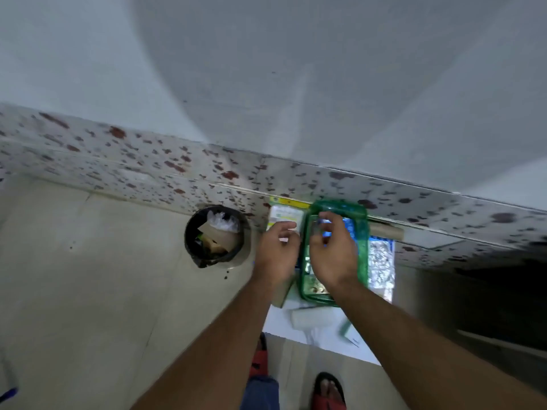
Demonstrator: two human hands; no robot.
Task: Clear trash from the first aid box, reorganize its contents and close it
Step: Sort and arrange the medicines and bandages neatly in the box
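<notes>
Reaching into the green first aid box, I have it standing on the floor against the foot of the speckled skirting tiles, where the wall keeps it from sliding as I sort. My right hand is over the open box with the fingers curled and drawn toward the thumb, seemingly pinching something small and clear, though motion blur keeps me from saying what. My left hand hovers just beside the box's left wall, fingers loosely bent over a white packet; whether they touch it I cannot tell. A foil blister sheet lies against the box's right side, and a white roll rests on a pale sheet at its near end, laid out, I judge, so I can see what goes back in. The black bin, already holding cardboard and plastic, sits to the left near the skirting, within easy reach for scraps. The sorting looks unfinished and the box is not yet closed.
</notes>
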